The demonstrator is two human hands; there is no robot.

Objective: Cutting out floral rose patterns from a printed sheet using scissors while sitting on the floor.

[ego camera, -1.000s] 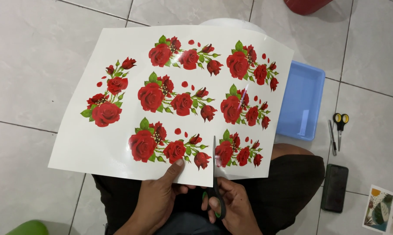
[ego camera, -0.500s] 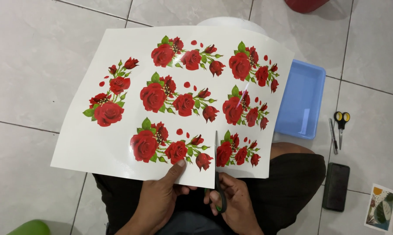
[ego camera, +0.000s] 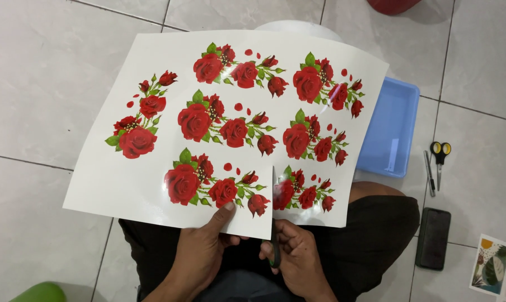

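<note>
Left hand (ego camera: 200, 251) grip pinching rose sheet (ego camera: 230, 128) | right hand (ego camera: 300, 260) grip closed around scissors (ego camera: 275, 246)

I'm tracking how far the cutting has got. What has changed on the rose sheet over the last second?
The slit in the rose sheet has grown upward from its bottom edge, between the two lowest rose clusters, as the scissors in the right hand advanced. The left hand keeps its grip on the bottom edge. The blue tray, small scissors and phone stayed put.
</note>
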